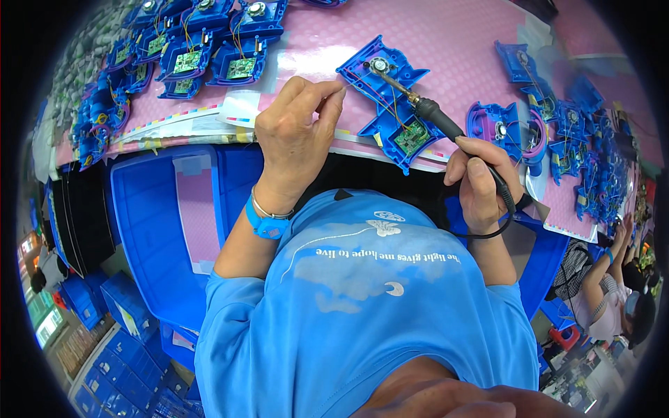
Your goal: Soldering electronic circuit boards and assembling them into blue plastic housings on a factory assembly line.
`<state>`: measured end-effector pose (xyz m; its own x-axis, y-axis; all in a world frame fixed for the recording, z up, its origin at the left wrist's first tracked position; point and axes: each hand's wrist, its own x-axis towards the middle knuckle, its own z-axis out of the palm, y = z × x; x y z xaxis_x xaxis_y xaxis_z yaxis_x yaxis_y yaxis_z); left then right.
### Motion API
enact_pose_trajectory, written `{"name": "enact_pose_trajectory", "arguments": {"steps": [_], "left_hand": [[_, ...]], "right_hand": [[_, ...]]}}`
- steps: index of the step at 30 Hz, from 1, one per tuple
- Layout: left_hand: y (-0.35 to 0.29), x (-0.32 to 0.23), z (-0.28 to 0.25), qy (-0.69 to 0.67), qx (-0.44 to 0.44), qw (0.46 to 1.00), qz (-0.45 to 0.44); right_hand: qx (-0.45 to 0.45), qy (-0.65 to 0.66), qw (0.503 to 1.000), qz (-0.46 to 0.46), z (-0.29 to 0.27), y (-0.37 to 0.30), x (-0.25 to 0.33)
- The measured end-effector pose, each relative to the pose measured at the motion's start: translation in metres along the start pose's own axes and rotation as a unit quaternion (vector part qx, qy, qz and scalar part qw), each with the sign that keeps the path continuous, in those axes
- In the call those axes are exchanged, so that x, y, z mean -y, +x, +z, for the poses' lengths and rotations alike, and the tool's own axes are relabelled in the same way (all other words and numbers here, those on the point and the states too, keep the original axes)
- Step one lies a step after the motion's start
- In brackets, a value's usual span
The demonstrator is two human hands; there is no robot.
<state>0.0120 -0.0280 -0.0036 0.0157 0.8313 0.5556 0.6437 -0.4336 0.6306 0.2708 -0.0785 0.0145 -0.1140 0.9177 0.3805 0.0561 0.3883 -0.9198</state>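
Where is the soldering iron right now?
In the head view, the soldering iron is right of centre, held in the right hand. Its tip reaches up-left over the open blue shell on the pink mat.

A pink textured surface [446, 42] fills the upper view, with white sheets edged in coloured marks along its near rim; below it a large blue crate [150, 237] stands beside a stack of black trays [80, 216]. More blue crates [115, 362] cover the floor at lower left; another person [606, 292] sits at far right under even, bright light.
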Motion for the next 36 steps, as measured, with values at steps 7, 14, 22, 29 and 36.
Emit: {"name": "enact_pose_trajectory", "arguments": {"steps": [7,14,22,29,36], "left_hand": [[0.0,0.002,0.002,-0.003,0.002,1.0,0.01],[0.0,0.002,0.004,-0.011,-0.003,1.0,0.001],[0.002,0.005,0.003,0.003,0.005,1.0,0.003],[0.002,0.005,0.003,0.006,0.017,1.0,-0.003],[0.003,0.007,0.004,-0.002,0.006,1.0,0.002]], "right_hand": [[-0.003,-0.007,1.0,0.019,0.0,0.003,0.0],[0.018,-0.035,0.999,0.018,-0.003,0.006,0.002],[0.044,-0.133,0.99,-0.026,0.0,0.017,0.018],[0.091,-0.205,0.965,-0.134,0.004,0.031,0.021],[0.074,-0.203,0.971,-0.102,0.003,0.027,0.029]]}}
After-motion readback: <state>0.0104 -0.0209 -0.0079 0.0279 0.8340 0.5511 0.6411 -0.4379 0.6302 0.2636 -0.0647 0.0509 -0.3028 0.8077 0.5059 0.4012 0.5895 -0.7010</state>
